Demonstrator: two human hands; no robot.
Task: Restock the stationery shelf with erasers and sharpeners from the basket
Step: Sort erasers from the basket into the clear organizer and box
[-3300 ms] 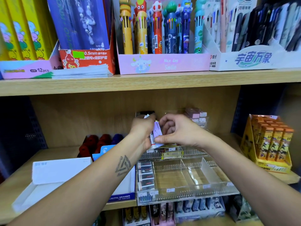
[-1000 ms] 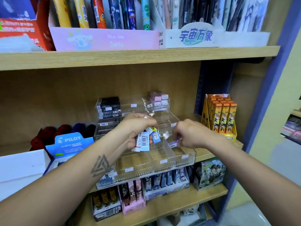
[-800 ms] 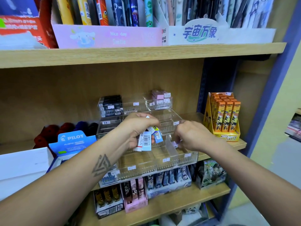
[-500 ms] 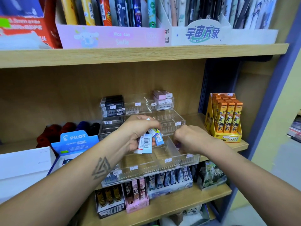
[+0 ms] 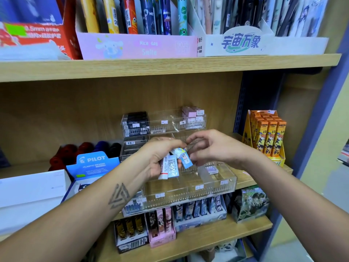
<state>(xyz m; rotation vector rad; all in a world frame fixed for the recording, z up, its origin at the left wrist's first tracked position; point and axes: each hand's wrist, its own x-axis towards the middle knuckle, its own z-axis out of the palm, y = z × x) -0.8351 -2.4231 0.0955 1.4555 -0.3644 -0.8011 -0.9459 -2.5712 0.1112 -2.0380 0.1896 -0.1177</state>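
Just one camera here, head-mounted, looking forward and a bit down at the shelf (image 5: 170, 67) from close range. Both hands, left (image 5: 160, 157) and right (image 5: 213, 148), sit dead centre with forearms coming in from the bottom corners. Wide lens, so the edges bend. Pen boxes (image 5: 136, 46) above the hands, more stock below them. No second view to compare.

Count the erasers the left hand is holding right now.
3 show: a white one with a red end, a light blue barcoded one beside it, and a blue one toward the right hand. The left hand may hide more.
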